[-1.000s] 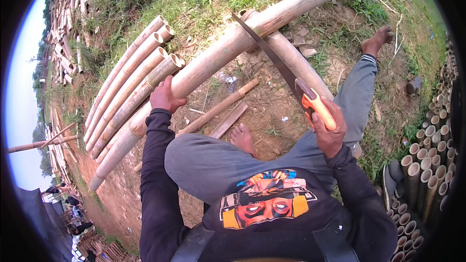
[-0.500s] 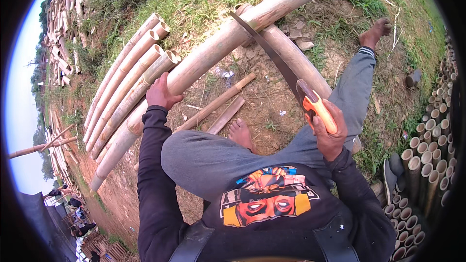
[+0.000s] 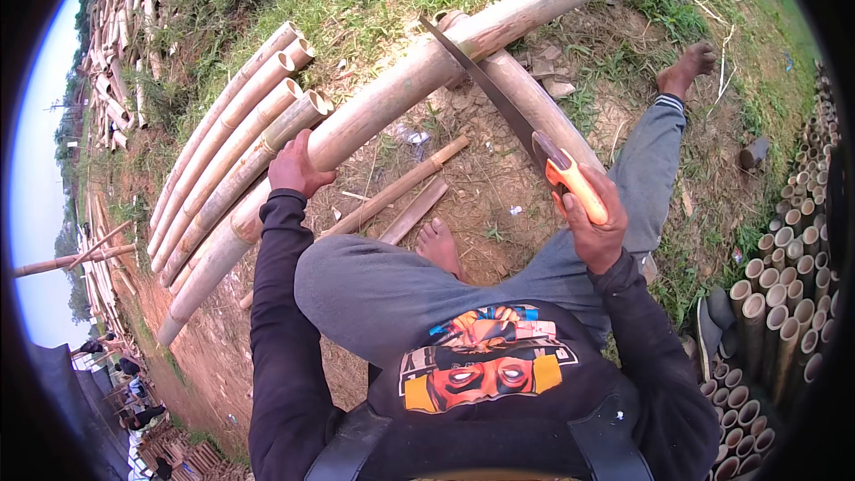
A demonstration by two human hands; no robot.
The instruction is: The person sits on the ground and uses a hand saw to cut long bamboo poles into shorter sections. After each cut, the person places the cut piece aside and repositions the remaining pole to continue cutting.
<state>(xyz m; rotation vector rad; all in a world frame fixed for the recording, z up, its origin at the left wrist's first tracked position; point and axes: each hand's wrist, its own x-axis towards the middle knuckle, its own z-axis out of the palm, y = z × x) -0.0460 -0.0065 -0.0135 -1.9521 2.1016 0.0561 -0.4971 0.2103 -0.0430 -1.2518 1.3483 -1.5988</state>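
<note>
A long, thick bamboo pole runs from the lower left to the upper right in front of me. My left hand grips it from above, thumb toward me. In my right hand is the orange handle of a handsaw, fingers wrapped round it. The saw's dark, curved blade lies across the pole, its tip sticking out past the far side. Close to the blade, the pole rests over a second bamboo piece lying crosswise; whether the blade has cut in cannot be made out.
Several cut bamboo lengths lie side by side left of the pole. Two split bamboo strips sit by my bare foot. Bundled bamboo tubes stand at the right, near a sandal. A bamboo heap lies far left.
My right hand and the saw have shifted slightly up and left, toward the pole. The left hand keeps its hold on the pole. The view has moved a little.
</note>
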